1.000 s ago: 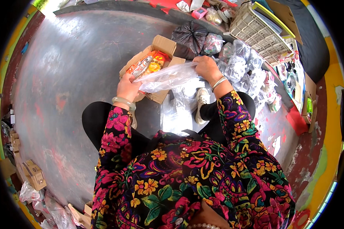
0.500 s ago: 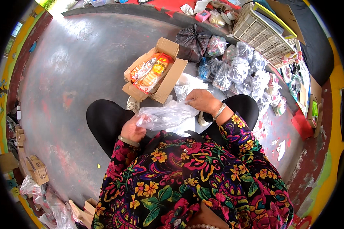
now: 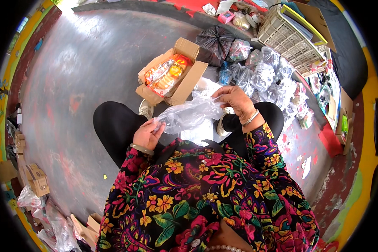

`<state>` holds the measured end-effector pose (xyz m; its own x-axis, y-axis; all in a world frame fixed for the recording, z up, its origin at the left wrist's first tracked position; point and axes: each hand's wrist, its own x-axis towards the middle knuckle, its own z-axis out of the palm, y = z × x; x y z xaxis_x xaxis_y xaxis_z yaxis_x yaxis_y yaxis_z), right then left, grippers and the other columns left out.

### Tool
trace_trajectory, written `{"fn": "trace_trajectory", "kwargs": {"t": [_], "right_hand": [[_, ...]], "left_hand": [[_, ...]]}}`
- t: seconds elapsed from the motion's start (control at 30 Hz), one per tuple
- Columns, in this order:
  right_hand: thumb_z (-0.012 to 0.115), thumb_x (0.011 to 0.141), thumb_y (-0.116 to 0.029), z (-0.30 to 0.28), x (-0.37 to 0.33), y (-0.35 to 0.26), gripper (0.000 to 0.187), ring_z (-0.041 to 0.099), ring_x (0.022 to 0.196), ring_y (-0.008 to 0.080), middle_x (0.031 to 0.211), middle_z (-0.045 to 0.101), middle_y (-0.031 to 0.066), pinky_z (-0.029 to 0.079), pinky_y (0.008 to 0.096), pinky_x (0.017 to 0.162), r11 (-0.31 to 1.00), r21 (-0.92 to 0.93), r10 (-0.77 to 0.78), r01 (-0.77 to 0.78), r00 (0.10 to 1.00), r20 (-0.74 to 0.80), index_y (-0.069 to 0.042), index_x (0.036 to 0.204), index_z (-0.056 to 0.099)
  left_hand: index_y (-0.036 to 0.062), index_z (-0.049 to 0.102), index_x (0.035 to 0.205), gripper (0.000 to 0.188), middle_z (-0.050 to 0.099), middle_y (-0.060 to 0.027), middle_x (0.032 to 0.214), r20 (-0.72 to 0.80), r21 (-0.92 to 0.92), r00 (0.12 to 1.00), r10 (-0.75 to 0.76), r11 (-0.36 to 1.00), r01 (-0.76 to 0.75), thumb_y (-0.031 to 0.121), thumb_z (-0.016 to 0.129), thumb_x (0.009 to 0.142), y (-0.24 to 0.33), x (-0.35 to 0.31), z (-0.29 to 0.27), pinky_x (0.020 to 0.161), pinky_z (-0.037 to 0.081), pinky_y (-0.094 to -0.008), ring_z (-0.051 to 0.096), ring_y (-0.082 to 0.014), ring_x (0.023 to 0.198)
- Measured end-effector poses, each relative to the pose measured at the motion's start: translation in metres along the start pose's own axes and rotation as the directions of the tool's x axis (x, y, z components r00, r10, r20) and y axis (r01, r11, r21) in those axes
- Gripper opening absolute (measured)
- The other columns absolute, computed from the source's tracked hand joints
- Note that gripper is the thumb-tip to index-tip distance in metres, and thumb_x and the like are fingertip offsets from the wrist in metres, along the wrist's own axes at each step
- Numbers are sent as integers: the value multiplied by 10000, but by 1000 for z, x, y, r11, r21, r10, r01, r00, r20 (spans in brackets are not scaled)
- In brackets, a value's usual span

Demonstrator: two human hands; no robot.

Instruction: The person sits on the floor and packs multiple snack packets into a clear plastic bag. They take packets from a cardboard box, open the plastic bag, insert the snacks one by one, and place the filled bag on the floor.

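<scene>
- The grey floor (image 3: 71, 88), marked with red patches, spread widest.
- A heap of tied plastic bags (image 3: 262, 77) lay ahead to the right, with a black bag (image 3: 214, 40) at its far left.
- A cream lattice crate (image 3: 283, 38) stood beyond the heap.
- An open cardboard box (image 3: 190, 84) sat just beyond the person's feet, flaps spread.
- The clear plastic bag (image 3: 189, 115) hung loosely stretched between both hands, nearer the body than the box.
- Orange-and-red packets (image 3: 170, 77) lay inside the box.
- The right hand (image 3: 238, 103) pinched the bag's right end, thumb and fingertips drawn close together.
- The left hand (image 3: 147, 134) gripped its left end, thumb and fingers narrowed on the film.
- A pale bangle (image 3: 142, 148) circled the left wrist.
</scene>
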<state>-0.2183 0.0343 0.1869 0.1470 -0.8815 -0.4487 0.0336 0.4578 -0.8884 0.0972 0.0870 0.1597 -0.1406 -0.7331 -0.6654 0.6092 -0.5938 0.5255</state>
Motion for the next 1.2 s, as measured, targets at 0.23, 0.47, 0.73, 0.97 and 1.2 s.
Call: {"fn": "trace_trajectory", "kwargs": {"t": [0.23, 0.47, 0.73, 0.97, 1.2], "right_hand": [[577, 700, -5, 8, 1, 14, 178, 518, 670, 78, 757, 623, 21, 401, 189, 646, 998, 30, -59, 56, 994, 87, 16, 861, 648], [542, 736, 7, 8, 6, 26, 227, 584, 684, 120, 808, 630, 86, 453, 213, 684, 997, 79, 15, -25, 991, 130, 47, 953, 597], [559, 761, -32, 4, 9, 27, 212, 596, 706, 134, 817, 631, 96, 447, 211, 663, 997, 78, -30, 29, 999, 16, 47, 955, 591], [600, 751, -59, -1, 19, 37, 175, 551, 646, 79, 761, 632, 29, 416, 201, 585, 952, -240, -225, 188, 964, -139, 9, 907, 639], [585, 699, -25, 10, 4, 26, 220, 572, 639, 42, 780, 643, 25, 339, 159, 459, 995, -98, 2, -5, 1000, -28, -9, 911, 644]], "left_hand": [[55, 509, 1043, 188, 541, -18, 917, -10, -43, 1000, -19, 999, 19, 125, 482, 870, -6, 8, -15, 738, 443, -276, 509, -123, 814], [31, 519, 1016, 182, 563, -34, 849, 147, 56, 988, 36, 997, -45, 129, 483, 867, -5, 15, -24, 563, 413, -183, 539, -110, 722], [-18, 460, 1139, 327, 571, -80, 926, 259, 122, 964, 55, 988, -89, -29, 437, 813, 4, -1, -9, 631, 466, -179, 578, -147, 835], [3, 548, 984, 203, 578, -46, 868, 104, 408, 985, 140, 897, -170, 9, 505, 786, -3, 4, -17, 662, 471, -212, 568, -121, 786], [-15, 568, 867, 102, 573, -38, 814, 106, 292, 988, 112, 946, -139, 2, 506, 788, -5, 25, -40, 616, 470, -200, 560, -113, 744]]}}
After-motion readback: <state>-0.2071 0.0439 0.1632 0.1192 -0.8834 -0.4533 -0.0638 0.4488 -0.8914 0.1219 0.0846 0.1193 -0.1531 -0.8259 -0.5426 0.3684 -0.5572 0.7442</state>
